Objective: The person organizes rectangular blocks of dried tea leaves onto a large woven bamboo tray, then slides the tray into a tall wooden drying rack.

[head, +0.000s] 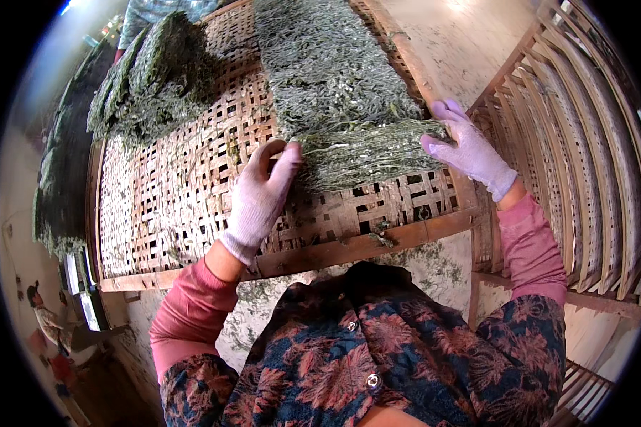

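A mat of thin green strands (336, 69) covers the right side of a woven bamboo tray (181, 213). Across its near end lies a flat bundle of the same strands (368, 157), running left to right. My left hand (262, 189), in a pale knit glove, is at the bundle's left end, thumb and forefinger tips close together; whether strands are pinched between them is hidden. At the right end is my gloved right hand (462, 141), thumb and fingers spread around the bundle's end, beside the tray's wooden rim (424, 80).
A thick folded heap of green strands (160, 74) rests on the tray's far left. More strands hang in a dark stack (67, 160) beyond the left rim. A wooden rack (566, 149) of slatted trays stands at right. A person's patterned sleeve (160, 13) shows behind the heap; another person (51, 320) is at lower left.
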{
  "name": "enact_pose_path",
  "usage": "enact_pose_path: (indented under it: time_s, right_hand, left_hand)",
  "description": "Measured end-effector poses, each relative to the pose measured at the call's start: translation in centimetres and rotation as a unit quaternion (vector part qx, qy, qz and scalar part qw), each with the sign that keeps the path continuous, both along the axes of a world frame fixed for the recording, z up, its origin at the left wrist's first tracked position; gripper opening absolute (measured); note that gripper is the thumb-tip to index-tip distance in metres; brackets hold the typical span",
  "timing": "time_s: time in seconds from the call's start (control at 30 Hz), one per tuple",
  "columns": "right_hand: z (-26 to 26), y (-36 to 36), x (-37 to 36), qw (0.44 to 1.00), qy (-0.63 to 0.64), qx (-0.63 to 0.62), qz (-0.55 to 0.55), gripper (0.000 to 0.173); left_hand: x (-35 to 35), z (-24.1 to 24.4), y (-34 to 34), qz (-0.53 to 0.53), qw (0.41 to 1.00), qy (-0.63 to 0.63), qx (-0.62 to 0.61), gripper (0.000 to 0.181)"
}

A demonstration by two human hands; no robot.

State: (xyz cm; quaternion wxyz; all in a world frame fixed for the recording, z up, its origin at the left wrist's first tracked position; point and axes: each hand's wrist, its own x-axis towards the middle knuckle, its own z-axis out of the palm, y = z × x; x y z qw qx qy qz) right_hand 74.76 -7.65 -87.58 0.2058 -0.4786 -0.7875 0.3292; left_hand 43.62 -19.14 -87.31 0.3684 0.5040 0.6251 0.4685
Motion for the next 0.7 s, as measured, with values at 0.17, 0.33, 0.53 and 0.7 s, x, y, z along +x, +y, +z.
enact_pose_path:
  time_s: [0.17,0.33,0.53,0.7]
  right_hand:
    - [0.4,-1.8,0.1,0.985,0.144,-0.08,0.043,0.069]
    - [-1.1,-6.1,2.9,0.99,0.125,0.052,0.045,0.066]
    - [-0.6,-7.2,2.3,0.985,0.167,0.042,0.021,0.068]
    - [-1.8,-9.4,3.1,0.97,0.233,0.047,-0.059,0.069]
  left_hand:
    - [0.6,1.7,-1.9,-0.036,0.998,0.041,-0.034,0.072]
    - [2.8,0.7,-4.9,-0.165,0.937,0.274,0.138,0.067]
    - [2.5,-0.6,-5.6,-0.171,0.962,0.183,0.108,0.054]
    - [-4.9,3.4,-6.2,-0.095,0.976,0.029,0.196,0.052]
